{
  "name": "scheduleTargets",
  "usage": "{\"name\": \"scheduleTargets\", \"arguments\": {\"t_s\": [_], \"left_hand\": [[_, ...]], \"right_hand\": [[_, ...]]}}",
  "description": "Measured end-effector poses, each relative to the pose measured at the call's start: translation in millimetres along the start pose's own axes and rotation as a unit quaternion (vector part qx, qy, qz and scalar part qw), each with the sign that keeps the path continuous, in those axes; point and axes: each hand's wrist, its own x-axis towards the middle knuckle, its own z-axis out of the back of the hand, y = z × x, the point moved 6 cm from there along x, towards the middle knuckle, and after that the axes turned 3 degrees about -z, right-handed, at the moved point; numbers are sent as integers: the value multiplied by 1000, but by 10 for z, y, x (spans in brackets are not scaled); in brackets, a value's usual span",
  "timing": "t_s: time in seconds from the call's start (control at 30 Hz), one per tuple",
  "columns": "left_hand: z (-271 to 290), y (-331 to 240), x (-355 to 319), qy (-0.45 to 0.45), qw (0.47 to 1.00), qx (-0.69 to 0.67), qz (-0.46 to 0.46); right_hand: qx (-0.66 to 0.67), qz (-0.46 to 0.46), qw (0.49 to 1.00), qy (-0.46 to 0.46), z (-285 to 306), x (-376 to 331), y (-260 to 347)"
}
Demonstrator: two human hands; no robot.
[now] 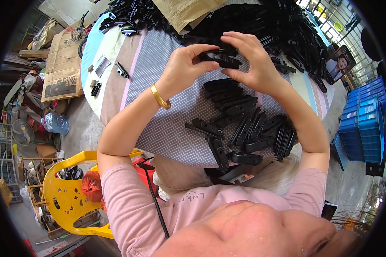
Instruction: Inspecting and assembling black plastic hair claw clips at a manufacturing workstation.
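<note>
My left hand (183, 70) pinches a black plastic part (223, 60), long and narrow, between thumb and fingers, above the polka-dot tablecloth. Around the part's right end curves my right hand (255, 64), its thumb and fingers apart; the thumb lies close under the part's edge, and I cannot tell if it touches. Just below the hands is a row of stacked black parts (229, 96). Nearer me, several similar black parts (248, 132) lie loosely grouped at the table's edge.
A large heap of black parts (283, 38) covers the far side, with brown paper (184, 13) on it. A phone (339, 64) stands at the right. Small pieces (122, 70) lie at the left. A yellow chair (66, 197) and blue crates (364, 124) flank the table.
</note>
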Motion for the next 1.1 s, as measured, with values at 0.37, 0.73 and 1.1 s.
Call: {"name": "scheduleTargets", "arguments": {"t_s": [0.37, 0.73, 1.1], "left_hand": [[-69, -259, -32, 29, 982, 138, -124], [-253, 9, 7, 215, 963, 130, -92], [-21, 137, 164, -16, 889, 429, -157]], "right_hand": [[-27, -46, 987, 154, -14, -94, -119], [-129, -233, 951, 158, 557, -107, -1106], [-248, -191, 914, 259, 300, -191, -1049]]}}
